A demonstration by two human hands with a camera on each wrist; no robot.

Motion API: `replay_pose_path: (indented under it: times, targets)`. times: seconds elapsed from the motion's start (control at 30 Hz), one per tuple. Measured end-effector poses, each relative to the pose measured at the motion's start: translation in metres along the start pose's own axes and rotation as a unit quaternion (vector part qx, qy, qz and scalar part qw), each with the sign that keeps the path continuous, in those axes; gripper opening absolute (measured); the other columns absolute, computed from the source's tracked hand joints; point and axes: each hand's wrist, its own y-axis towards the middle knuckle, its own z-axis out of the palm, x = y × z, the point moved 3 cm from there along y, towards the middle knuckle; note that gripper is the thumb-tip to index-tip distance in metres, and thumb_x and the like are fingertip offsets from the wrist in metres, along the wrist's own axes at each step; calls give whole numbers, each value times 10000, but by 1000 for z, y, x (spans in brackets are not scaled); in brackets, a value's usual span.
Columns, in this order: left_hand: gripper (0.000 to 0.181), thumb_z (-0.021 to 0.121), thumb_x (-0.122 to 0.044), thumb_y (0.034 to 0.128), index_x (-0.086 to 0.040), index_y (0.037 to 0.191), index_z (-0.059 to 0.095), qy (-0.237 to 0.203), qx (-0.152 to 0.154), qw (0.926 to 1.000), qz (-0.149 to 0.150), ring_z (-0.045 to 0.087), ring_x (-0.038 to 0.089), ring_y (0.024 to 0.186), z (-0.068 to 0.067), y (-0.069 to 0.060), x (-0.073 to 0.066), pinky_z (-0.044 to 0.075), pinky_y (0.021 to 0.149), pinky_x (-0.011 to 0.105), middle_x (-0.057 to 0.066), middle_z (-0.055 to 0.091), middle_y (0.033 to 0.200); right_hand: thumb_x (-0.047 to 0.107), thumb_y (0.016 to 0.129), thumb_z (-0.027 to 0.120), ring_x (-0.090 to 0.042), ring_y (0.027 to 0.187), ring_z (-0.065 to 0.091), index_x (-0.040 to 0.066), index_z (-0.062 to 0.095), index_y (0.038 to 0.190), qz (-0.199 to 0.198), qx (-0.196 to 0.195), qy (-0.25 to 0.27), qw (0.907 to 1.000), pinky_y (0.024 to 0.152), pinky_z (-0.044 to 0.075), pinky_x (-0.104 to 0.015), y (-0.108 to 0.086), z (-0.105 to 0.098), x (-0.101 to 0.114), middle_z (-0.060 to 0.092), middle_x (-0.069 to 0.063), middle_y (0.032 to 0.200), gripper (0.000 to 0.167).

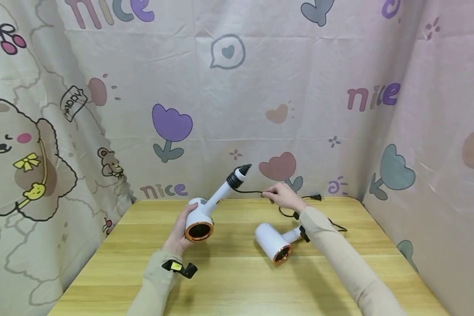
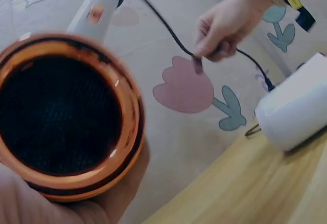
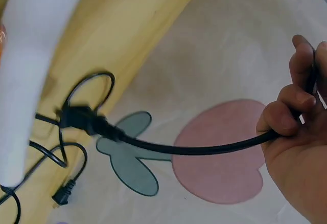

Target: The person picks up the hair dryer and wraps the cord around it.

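My left hand (image 1: pixel 178 235) grips a white hair dryer (image 1: pixel 199 216) by its barrel, held up over the table's left half. Its copper-rimmed end (image 2: pixel 134 127) faces the left wrist camera. Black cord (image 1: pixel 234 179) is coiled round the end of the tilted handle. From that coil a length of cord (image 3: pixel 204 150) runs to my right hand (image 1: pixel 285 196), whose curled fingers and thumb hold it. Past the right hand the cord ends in a black plug (image 3: pixel 82 120), hanging free. Below the right forearm lies a second white hair dryer (image 1: pixel 271 241), its handle partly hidden by the sleeve.
The second dryer's loose cord (image 1: pixel 286 214) loops behind it, with its plug (image 1: pixel 317 197) near the back edge of the wooden table (image 1: pixel 229 285). A printed curtain (image 1: pixel 229 96) hangs behind the table and along both sides.
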Motion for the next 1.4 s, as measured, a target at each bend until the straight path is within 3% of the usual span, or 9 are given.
replay_pose_path:
  times: [0.2, 0.43, 0.53, 0.7, 0.8, 0.9, 1.03, 1.3, 1.4]
  targets:
    - [667, 457, -496, 969, -96, 1416, 162, 408, 373, 9981, -257, 647, 227, 857, -1, -2, 8, 575, 768, 314, 97, 558, 1062, 283, 1006, 555, -105, 469, 313, 171, 658, 702, -156, -273, -172, 9994, 592, 374, -271, 11, -10, 8, 484, 22, 558, 339]
    - [706, 473, -497, 959, -33, 1409, 192, 1205, 355, 9918, -251, 676, 219, 841, -4, 1, 16, 579, 774, 302, 97, 601, 1033, 203, 997, 571, -86, 484, 392, 90, 732, 823, -425, -670, -464, 9958, 552, 370, -243, 17, -19, 17, 548, 45, 583, 263]
    - [719, 482, -489, 956, 0, 1407, 210, 1557, 198, 9875, -156, 693, 212, 824, -9, 2, 18, 587, 749, 306, 102, 627, 1001, 212, 983, 597, -75, 512, 434, 147, 738, 841, -558, -870, -654, 9925, 548, 378, -233, 18, -21, 20, 559, 53, 593, 210]
    - [786, 534, -504, 934, 30, 1422, 226, 1905, -162, 9815, -73, 706, 221, 816, -17, 5, 22, 602, 745, 330, 112, 639, 1012, 251, 975, 607, -89, 534, 455, 153, 704, 799, -732, -1020, -984, 9872, 567, 388, -252, 20, -22, 27, 545, 39, 601, 224]
    - [794, 584, -506, 909, 27, 1409, 275, 2142, -478, 9756, -33, 705, 214, 805, -21, 7, 22, 607, 751, 341, 98, 648, 1001, 239, 974, 608, -101, 577, 520, 143, 747, 889, -755, -1194, -1158, 9832, 585, 435, -277, 20, -21, 31, 651, 32, 703, 189]
    - [747, 632, -450, 892, 17, 1389, 327, 2397, -828, 9670, 238, 697, 208, 785, -22, 9, 19, 610, 738, 362, 86, 659, 959, 232, 975, 607, -122, 683, 622, 126, 765, 984, -791, -1338, -1330, 9788, 649, 511, -314, 20, -19, 34, 732, -5, 852, 190]
    - [698, 699, -343, 865, -5, 1369, 354, 2839, -1138, 9484, 835, 686, 199, 773, -20, 9, 11, 610, 714, 380, 93, 657, 964, 239, 978, 602, -155, 804, 685, 126, 763, 1024, -793, -1405, -1512, 9753, 724, 556, -351, 21, -18, 42, 751, -34, 945, 202]
    - [662, 789, -202, 792, -14, 1318, 434, 3810, -1403, 8951, 1842, 665, 195, 777, -13, 8, -3, 605, 657, 367, 164, 604, 1068, 264, 959, 632, -138, 768, 679, 183, 768, 1029, -810, -1625, -1871, 9654, 657, 552, -342, 20, -15, 57, 744, 14, 926, 173]
    - [745, 819, -205, 765, -22, 1352, 400, 4177, -1520, 8699, 2137, 641, 225, 859, -11, 7, -7, 604, 678, 368, 190, 568, 1113, 257, 946, 654, -138, 748, 672, 199, 771, 1022, -816, -1712, -1940, 9625, 609, 536, -345, 18, -13, 59, 739, 27, 913, 151]
